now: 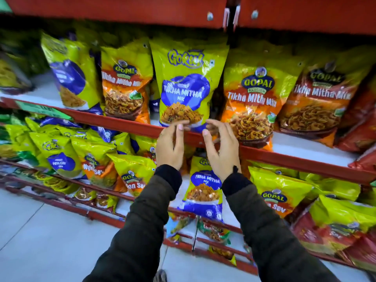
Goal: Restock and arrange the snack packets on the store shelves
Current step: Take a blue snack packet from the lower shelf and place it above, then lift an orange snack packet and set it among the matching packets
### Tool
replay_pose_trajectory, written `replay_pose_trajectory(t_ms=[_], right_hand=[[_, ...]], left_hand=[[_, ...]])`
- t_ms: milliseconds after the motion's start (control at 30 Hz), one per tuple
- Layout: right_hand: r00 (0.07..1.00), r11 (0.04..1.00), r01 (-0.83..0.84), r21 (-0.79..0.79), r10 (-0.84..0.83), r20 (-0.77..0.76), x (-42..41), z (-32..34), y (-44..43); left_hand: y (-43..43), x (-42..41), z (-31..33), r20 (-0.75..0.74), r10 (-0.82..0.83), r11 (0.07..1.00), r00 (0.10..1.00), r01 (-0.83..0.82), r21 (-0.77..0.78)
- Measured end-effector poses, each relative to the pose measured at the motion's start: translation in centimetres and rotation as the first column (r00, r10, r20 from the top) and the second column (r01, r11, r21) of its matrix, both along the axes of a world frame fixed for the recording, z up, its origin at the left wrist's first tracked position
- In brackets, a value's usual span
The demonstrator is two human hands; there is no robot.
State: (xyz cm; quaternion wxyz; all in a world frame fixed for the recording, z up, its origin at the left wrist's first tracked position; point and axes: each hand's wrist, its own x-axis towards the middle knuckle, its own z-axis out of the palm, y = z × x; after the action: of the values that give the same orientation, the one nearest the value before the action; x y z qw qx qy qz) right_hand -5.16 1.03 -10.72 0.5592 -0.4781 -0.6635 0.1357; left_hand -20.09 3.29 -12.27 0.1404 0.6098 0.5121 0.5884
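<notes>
Nearest are two dark sleeves reaching up toward the red shelf lip. The left hand and right hand sit side by side just below that lip, fingers loosely curled and apart, gripping nothing firmly; their fingertips touch or nearly touch the bottom edge of the packet. That packet stands upright just behind the lip, directly above and beyond both hands, its long axis vertical, with orange packets either side. Both hands look equally near, so squaring its base probably takes both together.
</notes>
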Motion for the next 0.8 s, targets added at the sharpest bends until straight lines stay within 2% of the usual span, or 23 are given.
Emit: replay_pose_trajectory(t_ms=[133,233,400,500,633,733,800], right_hand=[[1.0,0.998,0.006,0.068,-0.005,-0.011,-2.6,5.3,3.1],[0.997,0.994,0.076,0.077,-0.073,-0.037,-4.2,8.3,5.2],[0.985,0.986,0.121,0.119,-0.104,-0.135,-8.0,11.4,8.0],[0.99,0.996,0.086,-0.004,-0.086,-0.112,-11.6,12.1,9.7],[0.989,0.972,0.15,-0.18,-0.147,0.028,-16.0,11.1,11.4],[0.975,0.921,0.18,-0.345,-0.121,0.184,-18.2,10.2,13.2],[0.971,0.89,0.197,-0.411,-0.12,0.205,-19.1,9.9,14.3]], left_hand=[[2.6,-1.9,5.3,-0.019,0.048,0.993,0.999,-0.046,0.111],[4.8,-4.0,8.2,-0.003,0.087,0.978,0.996,-0.085,0.191],[8.4,-8.3,9.9,0.049,0.161,0.966,0.986,-0.168,0.198],[10.4,-11.2,10.1,0.047,0.202,0.964,0.978,-0.208,0.168],[12.8,-14.8,9.8,-0.006,0.317,0.946,0.948,-0.316,0.068],[14.3,-17.4,9.8,0.053,0.342,0.938,0.938,-0.338,-0.08],[15.5,-18.8,9.7,0.144,0.291,0.95,0.946,-0.267,-0.162]])
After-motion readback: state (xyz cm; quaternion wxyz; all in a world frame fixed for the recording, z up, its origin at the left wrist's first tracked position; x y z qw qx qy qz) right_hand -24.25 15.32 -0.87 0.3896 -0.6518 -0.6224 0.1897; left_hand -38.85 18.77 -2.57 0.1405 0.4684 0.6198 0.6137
